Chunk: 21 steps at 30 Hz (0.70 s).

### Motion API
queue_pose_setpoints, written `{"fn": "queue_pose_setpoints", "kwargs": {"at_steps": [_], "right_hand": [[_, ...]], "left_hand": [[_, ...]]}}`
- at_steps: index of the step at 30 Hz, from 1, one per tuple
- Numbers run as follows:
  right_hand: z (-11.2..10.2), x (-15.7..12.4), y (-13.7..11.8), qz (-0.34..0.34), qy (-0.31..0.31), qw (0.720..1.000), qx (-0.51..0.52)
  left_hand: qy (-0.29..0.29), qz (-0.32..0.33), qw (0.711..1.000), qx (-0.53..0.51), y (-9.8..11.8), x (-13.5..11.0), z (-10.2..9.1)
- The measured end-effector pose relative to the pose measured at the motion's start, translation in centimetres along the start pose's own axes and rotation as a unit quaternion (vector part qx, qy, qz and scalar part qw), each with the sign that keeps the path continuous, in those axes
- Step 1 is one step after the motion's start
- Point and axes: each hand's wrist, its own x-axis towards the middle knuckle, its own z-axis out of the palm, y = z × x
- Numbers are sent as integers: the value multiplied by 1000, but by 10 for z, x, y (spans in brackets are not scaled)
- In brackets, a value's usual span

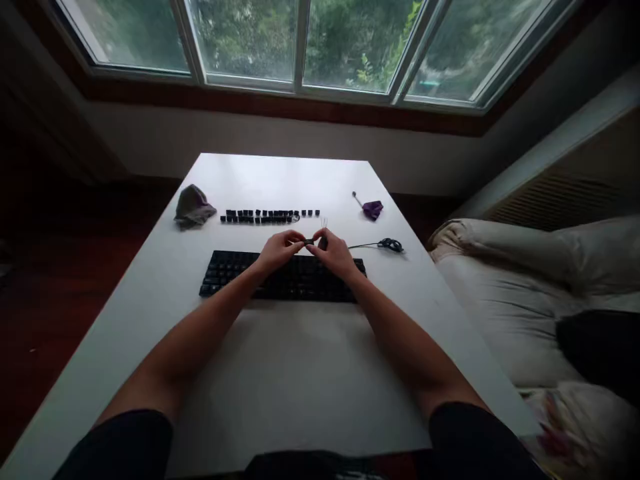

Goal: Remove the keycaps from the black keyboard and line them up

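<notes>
A black keyboard (295,283) lies across the white table, partly hidden under my forearms. Above its back edge, my left hand (283,248) pinches a small black keycap (309,242) between thumb and fingertips. My right hand (333,250) meets it from the other side, its thumb and finger also at the keycap. Held in the right hand is a keycap puller (324,239) with a dark handle, its thin wires pointing away from me. Beyond the hands, several loose black keycaps (260,218) stand in two rows.
On the white table (300,373), a grey crumpled cloth (194,205) sits back left. A purple cloth (373,210) and a thin-handled brush-like tool (357,198) are back right. The coiled cable (390,245) lies right of the keyboard. A pale sofa (500,293) stands right; windows are ahead.
</notes>
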Motion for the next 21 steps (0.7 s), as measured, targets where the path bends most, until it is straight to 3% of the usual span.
{"fn": "queue_pose_setpoints", "kwargs": {"at_steps": [14, 21], "right_hand": [[3, 5, 9, 1, -15, 1000, -16], [0, 19, 19, 25, -9, 999, -39]], "left_hand": [[41, 37, 991, 122, 8, -7, -2], [54, -12, 982, 181, 15, -10, -6]]}}
